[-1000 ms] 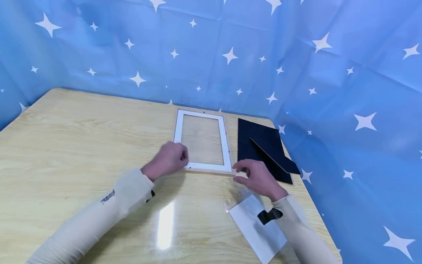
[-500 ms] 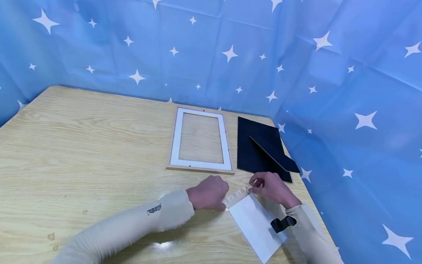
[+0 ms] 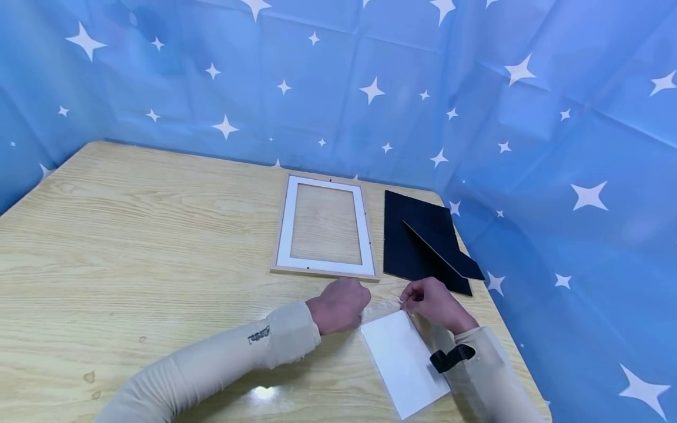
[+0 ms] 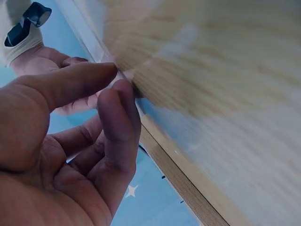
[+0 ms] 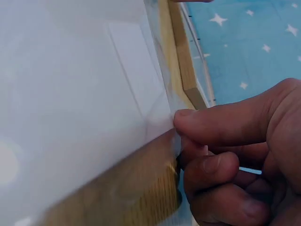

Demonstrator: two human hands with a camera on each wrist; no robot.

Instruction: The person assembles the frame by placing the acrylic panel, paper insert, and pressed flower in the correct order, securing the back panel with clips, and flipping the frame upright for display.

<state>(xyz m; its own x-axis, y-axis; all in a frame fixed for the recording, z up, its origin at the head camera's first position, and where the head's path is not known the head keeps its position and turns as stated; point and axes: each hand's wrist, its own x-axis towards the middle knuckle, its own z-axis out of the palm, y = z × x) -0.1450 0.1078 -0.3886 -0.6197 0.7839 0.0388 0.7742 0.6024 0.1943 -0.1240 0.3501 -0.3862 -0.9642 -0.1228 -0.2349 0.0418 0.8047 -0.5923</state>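
Pinching the far end of the clear sleeve [image 3: 379,311], my left hand [image 3: 341,305] and right hand [image 3: 435,302] sit at either corner; the white sheet [image 3: 406,365] inside lies bodyward (long axis slanting near-right). I see the picture frame [image 3: 325,274] just beyond.

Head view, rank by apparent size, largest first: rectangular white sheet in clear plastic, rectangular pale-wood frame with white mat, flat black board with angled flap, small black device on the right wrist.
1. Pale-wood frame
2. Black board
3. White sheet: looks somewhat smaller; nearer the camera, so true order unsure
4. Black device
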